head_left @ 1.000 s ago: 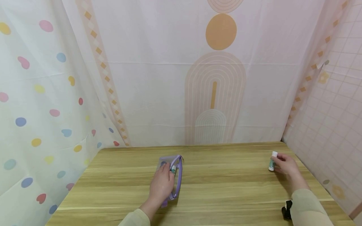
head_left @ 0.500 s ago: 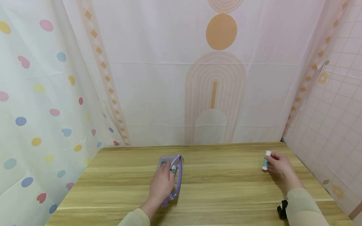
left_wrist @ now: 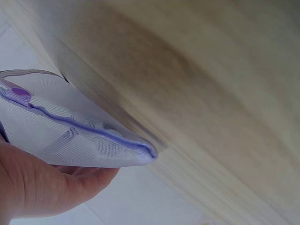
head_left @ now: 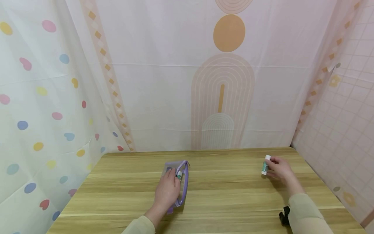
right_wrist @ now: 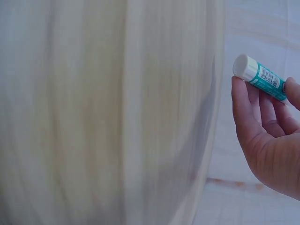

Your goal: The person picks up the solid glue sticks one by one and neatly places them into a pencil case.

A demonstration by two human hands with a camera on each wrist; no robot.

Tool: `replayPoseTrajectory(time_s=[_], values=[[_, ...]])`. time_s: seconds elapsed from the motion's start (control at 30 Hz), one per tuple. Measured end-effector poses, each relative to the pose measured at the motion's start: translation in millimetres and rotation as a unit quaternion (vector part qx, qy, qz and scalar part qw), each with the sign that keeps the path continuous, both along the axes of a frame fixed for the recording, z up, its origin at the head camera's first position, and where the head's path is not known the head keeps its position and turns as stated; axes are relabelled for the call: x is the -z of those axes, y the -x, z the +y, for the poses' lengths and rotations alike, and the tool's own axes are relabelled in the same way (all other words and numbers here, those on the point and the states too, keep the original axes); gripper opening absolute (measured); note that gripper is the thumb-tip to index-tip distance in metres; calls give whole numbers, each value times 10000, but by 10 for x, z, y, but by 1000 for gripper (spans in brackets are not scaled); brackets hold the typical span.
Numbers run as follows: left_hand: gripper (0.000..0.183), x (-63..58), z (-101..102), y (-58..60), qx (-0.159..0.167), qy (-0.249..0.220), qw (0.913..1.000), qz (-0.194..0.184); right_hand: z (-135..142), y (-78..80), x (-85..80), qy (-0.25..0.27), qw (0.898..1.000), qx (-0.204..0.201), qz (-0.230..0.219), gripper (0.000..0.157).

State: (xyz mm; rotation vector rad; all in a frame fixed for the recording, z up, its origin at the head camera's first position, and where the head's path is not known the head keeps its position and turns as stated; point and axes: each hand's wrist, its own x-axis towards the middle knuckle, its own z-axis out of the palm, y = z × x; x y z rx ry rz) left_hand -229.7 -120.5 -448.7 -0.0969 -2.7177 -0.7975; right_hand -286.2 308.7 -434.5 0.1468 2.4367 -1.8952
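A glue stick [head_left: 265,166] with a white cap and green label is held upright, slightly tilted, by my right hand [head_left: 280,168] over the table's right side. The right wrist view shows fingers and thumb around the glue stick [right_wrist: 267,80]. Left of the table's middle, my left hand [head_left: 167,191] holds a see-through mesh zip pouch [head_left: 185,187] with purple trim. Its zip side gapes toward the right. A second white-and-green stick [head_left: 179,175] shows inside. In the left wrist view the mesh pouch [left_wrist: 70,126] hides part of the fingers.
The wood-grain table [head_left: 222,195] ends at a patterned curtain [head_left: 157,107] behind. Dotted cloth [head_left: 43,130] hangs at the left and checked cloth [head_left: 344,130] at the right. A black device [head_left: 284,216] sits at my right wrist.
My right hand has moved left across the table, carrying the glue stick with it. The left hand and pouch have stayed in place.
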Motion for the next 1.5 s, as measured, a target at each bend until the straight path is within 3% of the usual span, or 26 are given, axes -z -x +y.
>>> replayPoseTrajectory(time_s=[0.67, 1.17, 1.5], values=[[45, 0, 0, 10, 30, -1, 10000, 29, -567, 57, -5, 133, 9986, -512, 94, 43], [46, 2, 1, 17, 54, -10, 10000, -21, -1039, 60, 16, 363, 9950, -929, 36, 25], [46, 19, -1, 34, 51, 21, 10000, 25, -1444, 75, 32, 411, 9911, -1269, -7, 27]])
